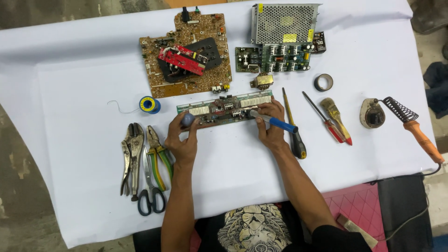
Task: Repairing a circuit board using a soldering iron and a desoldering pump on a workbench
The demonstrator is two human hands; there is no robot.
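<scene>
Bare cloth (233,158) below the long circuit board (225,108); pliers (160,156) crowd left, screwdrivers (326,121) right.

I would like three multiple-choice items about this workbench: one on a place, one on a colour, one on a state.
1. Where is the solder spool?
A. left of the long circuit board
B. beside the brush
C. on the metal cage

2. What colour is the handle of the tool in the right hand?
A. red
B. blue
C. green

3. The soldering iron is:
A. in the left hand
B. resting in its stand
C. on the floor

Answers: 1 A, it lies off the board's left end. 2 B, blue grip shows. 3 B, its tip sits in the coil.
</scene>
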